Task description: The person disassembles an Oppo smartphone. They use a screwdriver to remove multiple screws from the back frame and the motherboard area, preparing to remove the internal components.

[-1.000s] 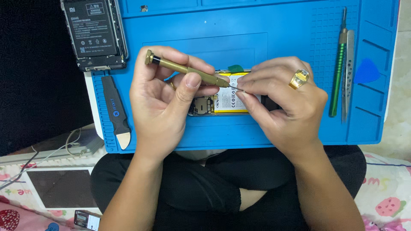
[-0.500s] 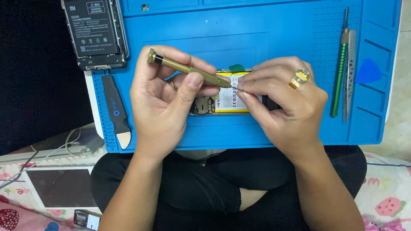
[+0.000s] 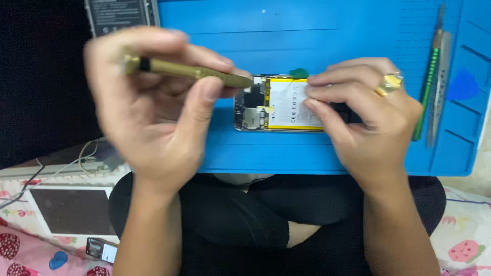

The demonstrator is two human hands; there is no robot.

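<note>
The left hand point(image 3: 153, 117) is clamped on a brass screwdriver point(image 3: 189, 71), tip angled toward the opened phone point(image 3: 276, 105) on the blue mat point(image 3: 317, 30). The right hand's point(image 3: 368, 117) fingers press the phone's battery, steadying it.

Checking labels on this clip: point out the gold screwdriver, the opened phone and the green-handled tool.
gold screwdriver point(image 3: 197, 71), head view, middle of its shaft.
opened phone point(image 3: 286, 102), head view, on its yellow-edged battery.
green-handled tool point(image 3: 426, 87), head view, on its green handle.
</note>
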